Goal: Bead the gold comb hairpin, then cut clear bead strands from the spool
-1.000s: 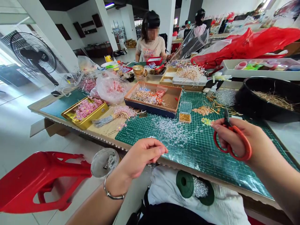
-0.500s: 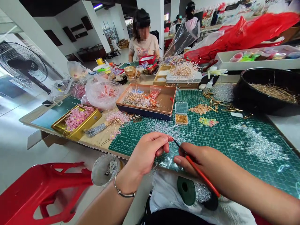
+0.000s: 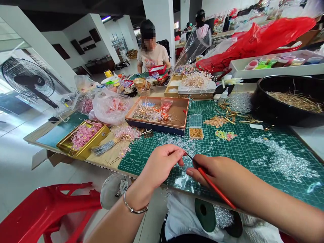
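My right hand (image 3: 212,170) is wrapped round red-handled pliers (image 3: 215,188), their slim dark jaws pointing up and left. The tips of the jaws meet the fingertips of my left hand (image 3: 165,160), which are pinched together. Whatever lies in that pinch is too small to make out. Both hands are above the front of the green cutting mat (image 3: 235,165). Clear beads (image 3: 174,139) are scattered on the mat just beyond my fingers. A small clear box of gold beads (image 3: 196,133) sits farther back.
A shallow box of beaded sprigs (image 3: 182,114) stands behind my hands. To the left are a gold tin of pink flowers (image 3: 101,145) and bundled wires (image 3: 103,148). A black bowl (image 3: 273,111) and a clear bead pile (image 3: 291,160) lie right. Another person (image 3: 153,55) sits opposite.
The view has shifted slightly, so the table appears a little lower. My hands keep nearly the same pose, with the pliers' tips still at my left fingertips. The person opposite has lowered their head.
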`<state>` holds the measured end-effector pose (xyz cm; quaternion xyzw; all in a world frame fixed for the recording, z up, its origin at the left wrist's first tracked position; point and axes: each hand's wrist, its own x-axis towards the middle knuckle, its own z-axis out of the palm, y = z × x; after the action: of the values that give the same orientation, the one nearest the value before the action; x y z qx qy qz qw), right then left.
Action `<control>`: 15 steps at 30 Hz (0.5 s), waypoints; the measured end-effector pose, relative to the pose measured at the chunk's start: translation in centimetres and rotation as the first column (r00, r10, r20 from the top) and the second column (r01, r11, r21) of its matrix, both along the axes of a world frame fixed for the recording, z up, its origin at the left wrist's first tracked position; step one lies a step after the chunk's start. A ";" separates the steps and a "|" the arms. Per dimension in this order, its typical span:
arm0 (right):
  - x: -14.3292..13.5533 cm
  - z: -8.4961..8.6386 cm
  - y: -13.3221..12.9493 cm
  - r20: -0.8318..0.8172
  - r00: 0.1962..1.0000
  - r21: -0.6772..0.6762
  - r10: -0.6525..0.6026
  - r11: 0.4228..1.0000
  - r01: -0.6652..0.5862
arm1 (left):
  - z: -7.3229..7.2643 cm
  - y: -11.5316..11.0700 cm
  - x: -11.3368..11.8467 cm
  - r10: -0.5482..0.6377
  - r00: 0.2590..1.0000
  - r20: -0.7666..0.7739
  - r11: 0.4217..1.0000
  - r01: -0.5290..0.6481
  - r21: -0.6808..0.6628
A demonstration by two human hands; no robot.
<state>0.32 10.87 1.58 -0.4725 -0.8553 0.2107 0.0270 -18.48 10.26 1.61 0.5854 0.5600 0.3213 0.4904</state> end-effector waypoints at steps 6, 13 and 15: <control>-0.4 -0.9 1.5 -0.050 0.999 -0.002 -0.005 1.000 0.004 | -0.2 0.9 -0.2 0.011 0.999 0.038 1.000 -0.011 -0.013; -0.1 -1.1 0.8 -0.281 0.959 0.072 -0.036 0.996 0.058 | 0.3 -0.3 -0.2 -0.004 0.956 0.294 0.969 0.076 -0.235; 0.1 -0.5 -0.1 -0.300 0.954 0.127 0.030 0.992 0.008 | 0.5 -1.2 -0.1 -0.013 0.933 0.359 0.951 0.123 -0.284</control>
<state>0.44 10.73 1.08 -0.4275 -0.8555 0.2257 0.1856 -18.58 9.06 2.11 0.4554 0.4846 0.3144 0.6775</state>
